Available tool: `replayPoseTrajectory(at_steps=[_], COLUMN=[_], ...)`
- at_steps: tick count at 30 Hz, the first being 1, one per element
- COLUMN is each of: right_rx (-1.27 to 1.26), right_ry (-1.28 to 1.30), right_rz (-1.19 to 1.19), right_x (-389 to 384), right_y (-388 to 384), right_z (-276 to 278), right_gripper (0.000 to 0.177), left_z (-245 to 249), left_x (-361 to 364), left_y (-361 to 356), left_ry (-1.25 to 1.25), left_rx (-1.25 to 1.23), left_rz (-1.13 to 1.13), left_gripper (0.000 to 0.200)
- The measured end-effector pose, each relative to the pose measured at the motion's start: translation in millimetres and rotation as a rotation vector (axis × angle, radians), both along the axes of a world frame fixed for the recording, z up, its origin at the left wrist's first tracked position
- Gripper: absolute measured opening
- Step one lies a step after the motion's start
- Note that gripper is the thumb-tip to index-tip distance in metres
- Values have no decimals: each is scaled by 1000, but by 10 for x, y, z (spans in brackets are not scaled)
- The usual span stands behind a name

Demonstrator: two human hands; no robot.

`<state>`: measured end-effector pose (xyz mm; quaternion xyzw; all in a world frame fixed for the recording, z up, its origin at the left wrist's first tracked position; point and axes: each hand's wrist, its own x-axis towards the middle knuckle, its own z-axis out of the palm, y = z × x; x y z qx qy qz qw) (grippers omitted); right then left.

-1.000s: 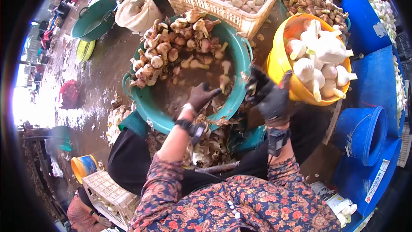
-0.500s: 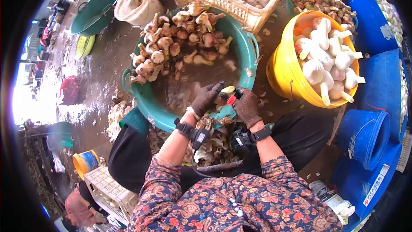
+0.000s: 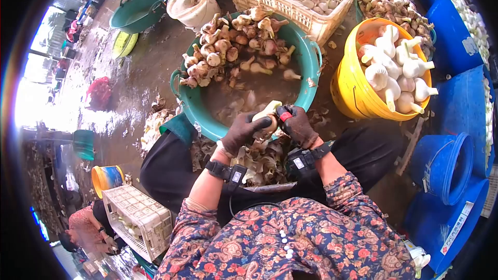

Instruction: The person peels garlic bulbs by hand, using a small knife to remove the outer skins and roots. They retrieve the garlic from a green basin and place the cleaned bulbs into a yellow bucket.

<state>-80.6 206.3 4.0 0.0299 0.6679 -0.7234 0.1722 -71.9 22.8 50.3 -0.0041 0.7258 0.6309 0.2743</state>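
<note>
My left hand (image 3: 240,133), in a dark brown glove, is closed around a garlic bulb (image 3: 271,109) with its pale stem pointing up and right. My gloved right hand (image 3: 302,127) is closed close beside the bulb. A small red piece shows at its thumb and fingertips; whether this is a tool or a wrapping I cannot make out. Both hands are over the near rim of a green tub (image 3: 199,119), where unpeeled garlic (image 3: 220,46) is heaped above murky water. Dry peelings (image 3: 262,161) lie below my hands, between my legs.
To the right, a yellow bucket (image 3: 348,93) holds peeled white garlic. A cream crate (image 3: 290,13) of bulbs and a white bucket (image 3: 193,8) stand behind the tub. Blue bucket (image 3: 433,166) lies at far right. A co-worker (image 3: 91,228) is at lower left, beside another crate (image 3: 140,218).
The garlic bulb has turned and now shows more clearly in my left hand, stem up. My right hand stays close beside it. The whole view has shifted slightly.
</note>
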Motion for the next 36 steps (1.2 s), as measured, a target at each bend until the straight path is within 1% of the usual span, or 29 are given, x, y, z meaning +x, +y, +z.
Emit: replayPoseTrajectory(at_steps=[1,2,3,4,5,6,7,9,10,11,12,13,14,15,16,17,19,20,21,23,24,27,28,30,31,33,34,35,36], right_rx=[-198,-170,-168,-218,-267,-406,-406,-666,-727,-704,-546,-391,-393,-201,-10,-12,541,584,584,814,870,883,884,879,880,550,168,168,-111], right_ry=[-203,-67,-63,-178,-293,-309,-311,-579,-379,-487,-393,-300,-305,-212,-119,-123,305,215,212,133,136,96,95,118,119,411,175,176,118], right_rz=[33,86,86,12,-60,-61,-59,-30,108,98,114,131,134,116,97,100,344,279,277,377,383,370,370,465,465,350,187,190,114], right_x=[2,24,23,33,40,-11,12,70,68,35,-2,-8,9,13,25,38,55,30,20,28,29,3,8,5,12,35,96,110,108], right_y=[17,33,17,-24,-69,-145,-155,-154,-120,-88,-81,-96,-117,-140,-160,-149,-64,-55,-61,-56,-65,-80,-74,-70,-69,-85,-109,-169,-222], right_z=[8,53,89,117,154,46,-56,-29,-519,-428,-563,-662,-561,-344,-223,-260,-445,-688,-433,26,-36,-122,-133,-84,-117,-93,-10,-2,2], right_gripper=[26,25,25,29,34,40,40,49,52,49,48,47,47,45,44,44,39,38,38,37,35,35,35,28,28,32,31,31,29], left_z=[-131,-105,-85,-63,-103,-154,-206,-180,-178,-163,-152,-140,-42,12,-19,23,111,59,41,6,-40,-163,-231,-349,-403,-463,-586,-518,-444], left_x=[79,154,189,194,238,239,249,273,240,214,210,214,203,174,131,95,60,126,152,207,249,322,345,366,371,365,366,390,430], left_y=[-42,-11,11,3,59,137,211,251,194,150,124,98,88,73,40,13,-22,10,39,89,101,122,132,146,127,62,-59,-82,-103], left_ry=[5,-100,-207,-312,-180,-55,66,125,135,143,308,300,382,466,549,544,221,405,403,363,381,396,396,286,288,-243,-371,-370,59], left_rx=[0,225,451,390,330,241,151,136,-124,-382,-356,-358,-332,-305,-287,-290,-577,-581,-579,-659,-660,-560,-560,-467,-466,72,237,237,-67], left_rz=[0,158,315,278,254,257,257,280,104,-73,-49,-48,15,81,46,47,-336,-258,-261,-283,-256,-109,-109,69,70,357,374,377,208], left_gripper=[47,46,45,50,50,52,55,60,63,66,68,68,68,68,59,59,48,32,32,23,17,18,18,20,20,21,21,21,29])
